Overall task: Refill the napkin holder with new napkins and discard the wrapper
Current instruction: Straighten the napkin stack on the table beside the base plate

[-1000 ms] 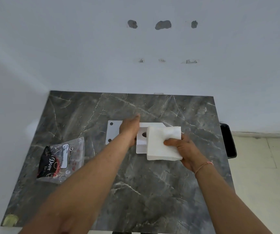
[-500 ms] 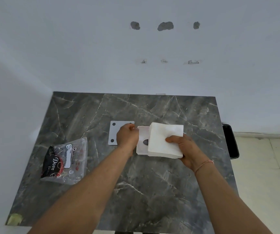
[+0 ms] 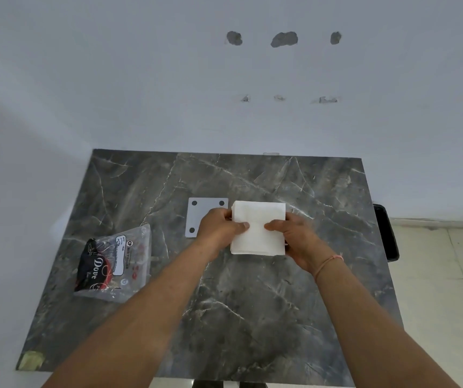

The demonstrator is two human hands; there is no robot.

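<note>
White napkins (image 3: 257,228) are sitting in a squared stack near the middle of the grey marble table (image 3: 252,317), and both hands are gripping them. The left hand (image 3: 219,226) is pinching the left edge and the right hand (image 3: 294,236) the right, thumbs on top, likely keeping the stack aligned while it is pressed down. The holder is hidden beneath the stack. A grey plate with holes (image 3: 198,212) is lying flat just left, apparently set aside. The empty wrapper (image 3: 114,264) is waiting further left, not yet discarded.
</note>
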